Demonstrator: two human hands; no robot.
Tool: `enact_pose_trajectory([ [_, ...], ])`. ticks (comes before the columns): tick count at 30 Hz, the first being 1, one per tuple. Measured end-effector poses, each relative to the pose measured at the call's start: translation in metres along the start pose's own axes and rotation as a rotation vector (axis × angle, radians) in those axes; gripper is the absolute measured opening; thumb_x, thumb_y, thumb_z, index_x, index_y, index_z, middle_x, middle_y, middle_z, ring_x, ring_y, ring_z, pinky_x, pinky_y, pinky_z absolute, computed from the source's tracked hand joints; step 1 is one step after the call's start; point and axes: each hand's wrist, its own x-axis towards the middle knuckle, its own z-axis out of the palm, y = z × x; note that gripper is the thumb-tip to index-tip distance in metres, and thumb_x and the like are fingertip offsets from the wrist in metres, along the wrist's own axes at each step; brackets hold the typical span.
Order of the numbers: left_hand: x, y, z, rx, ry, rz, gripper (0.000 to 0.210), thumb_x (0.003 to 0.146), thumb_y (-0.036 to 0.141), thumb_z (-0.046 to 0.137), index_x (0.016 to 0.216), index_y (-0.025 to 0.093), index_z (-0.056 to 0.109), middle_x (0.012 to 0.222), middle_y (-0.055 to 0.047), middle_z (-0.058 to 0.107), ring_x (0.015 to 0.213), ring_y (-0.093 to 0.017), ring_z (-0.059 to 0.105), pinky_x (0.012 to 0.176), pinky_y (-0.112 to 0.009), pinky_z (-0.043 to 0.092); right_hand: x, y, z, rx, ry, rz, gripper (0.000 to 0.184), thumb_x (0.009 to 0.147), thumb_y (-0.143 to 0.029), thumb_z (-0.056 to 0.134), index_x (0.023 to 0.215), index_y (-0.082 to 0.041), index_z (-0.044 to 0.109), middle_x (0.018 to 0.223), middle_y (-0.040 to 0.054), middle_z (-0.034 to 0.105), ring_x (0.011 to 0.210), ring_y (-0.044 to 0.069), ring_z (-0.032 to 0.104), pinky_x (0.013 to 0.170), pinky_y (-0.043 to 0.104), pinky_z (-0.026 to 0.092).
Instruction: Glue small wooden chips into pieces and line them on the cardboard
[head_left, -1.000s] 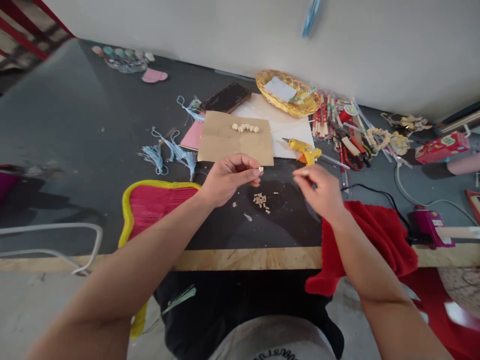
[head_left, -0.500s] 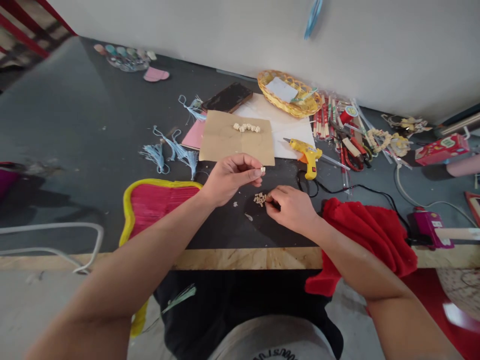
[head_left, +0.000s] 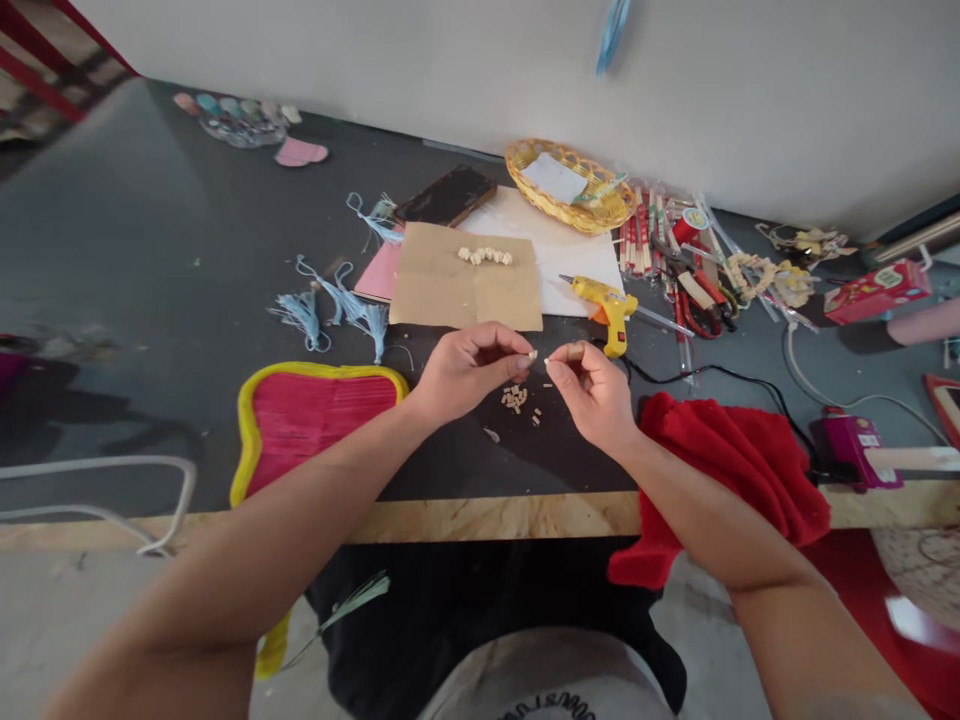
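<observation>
On my feed I see left hand (head_left: 466,374) fingers pinching a pale bit (head_left: 533,355), right hand (head_left: 598,398) pinching a second bit (head_left: 548,362) just rightward, apart, long axes unreadable.

One pale piece (head_left: 533,355) shows in the left hand (head_left: 472,375) and one in the right hand (head_left: 600,395); the heaped pieces (head_left: 514,399) are too small to count surely. There are one glue gun (head_left: 613,308), one wicker basket (head_left: 576,216), one smartphone (head_left: 448,196), one red thread spool (head_left: 688,227), one drink carton (head_left: 877,291), one red cloth (head_left: 735,465), and at least three light-blue tassels (head_left: 300,316) on the table (head_left: 442,465).
</observation>
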Motion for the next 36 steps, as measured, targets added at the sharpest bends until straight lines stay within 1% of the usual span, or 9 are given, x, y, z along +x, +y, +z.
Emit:
enact_pose_trajectory([
  [7, -0.0022, -0.0018, 0.0044, 0.04, -0.044, 0.003, 0.018, 0.076, 0.028, 0.076, 0.083, 0.014, 0.068, 0.066, -0.001, 0.068, 0.06, -0.011, 0.064, 0.058, -0.021, 0.053, 0.0004, 0.0013, 0.0022, -0.001, 0.003, -0.023, 0.017, 0.093, -0.035, 0.057, 0.089, -0.019, 0.06, 0.086, 0.0021, 0.067, 0.076, 0.013, 0.062, 0.072, 0.027, 0.051],
  [16, -0.0022, -0.0028, 0.0035, 0.026, -0.054, 0.001, 0.015, 0.076, 0.025, 0.075, 0.083, 0.014, 0.068, 0.067, -0.001, 0.068, 0.061, -0.01, 0.064, 0.059, -0.021, 0.054, -0.0002, 0.0006, 0.0028, -0.021, -0.035, 0.006, 0.018, 0.093, -0.037, 0.058, 0.087, -0.019, 0.06, 0.078, -0.0001, 0.065, 0.065, 0.01, 0.057, 0.061, 0.024, 0.046],
  [19, -0.0023, -0.0036, 0.0027, 0.041, -0.051, 0.006, 0.015, 0.076, 0.025, 0.075, 0.083, 0.014, 0.069, 0.067, -0.001, 0.068, 0.061, -0.01, 0.064, 0.058, -0.02, 0.053, 0.0005, -0.0017, 0.0024, -0.029, -0.038, -0.003, 0.018, 0.092, -0.036, 0.059, 0.086, -0.019, 0.061, 0.079, 0.0002, 0.066, 0.067, 0.011, 0.058, 0.062, 0.024, 0.047],
  [25, -0.0026, -0.0022, 0.0024, 0.068, -0.057, 0.002, 0.016, 0.077, 0.027, 0.076, 0.083, 0.014, 0.069, 0.066, -0.001, 0.068, 0.059, -0.011, 0.064, 0.057, -0.021, 0.052, 0.0019, -0.0002, 0.0005, -0.018, -0.037, -0.021, 0.016, 0.091, -0.034, 0.06, 0.084, -0.02, 0.061, 0.081, 0.0005, 0.066, 0.073, 0.012, 0.06, 0.069, 0.026, 0.049],
  [28, -0.0029, -0.0005, 0.0023, 0.07, -0.056, 0.005, 0.016, 0.077, 0.028, 0.076, 0.083, 0.014, 0.069, 0.067, -0.002, 0.068, 0.061, -0.011, 0.065, 0.058, -0.021, 0.053, 0.0012, 0.004, 0.0, 0.046, -0.011, 0.012, 0.016, 0.089, -0.036, 0.064, 0.092, -0.021, 0.061, 0.083, 0.0002, 0.065, 0.072, 0.012, 0.06, 0.069, 0.027, 0.05],
  [31, -0.0031, 0.0009, 0.0019, 0.078, -0.068, 0.018, 0.017, 0.077, 0.029, 0.075, 0.083, 0.015, 0.069, 0.067, -0.002, 0.068, 0.062, -0.012, 0.065, 0.06, -0.023, 0.055, 0.0004, 0.0067, -0.0001, 0.088, -0.027, 0.041, 0.025, 0.086, -0.037, 0.067, 0.104, -0.021, 0.061, 0.083, 0.0001, 0.064, 0.07, 0.012, 0.059, 0.066, 0.027, 0.051],
  [33, -0.0032, 0.0012, 0.0017, 0.084, -0.077, 0.022, 0.017, 0.077, 0.03, 0.075, 0.083, 0.015, 0.07, 0.068, -0.002, 0.069, 0.062, -0.012, 0.065, 0.06, -0.023, 0.055, 0.0002, 0.0066, 0.0, 0.07, -0.063, 0.037, 0.025, 0.086, -0.038, 0.068, 0.104, -0.021, 0.063, 0.086, 0.001, 0.066, 0.072, 0.013, 0.06, 0.067, 0.028, 0.051],
  [36, -0.0035, 0.0003, 0.0014, 0.084, -0.084, 0.021, 0.018, 0.077, 0.031, 0.076, 0.083, 0.015, 0.07, 0.069, -0.002, 0.069, 0.063, -0.012, 0.066, 0.06, -0.023, 0.054, 0.0005, 0.0045, -0.0001, 0.024, -0.078, -0.003, 0.018, 0.088, -0.036, 0.066, 0.098, -0.021, 0.066, 0.089, 0.0021, 0.068, 0.076, 0.013, 0.062, 0.07, 0.028, 0.052],
])
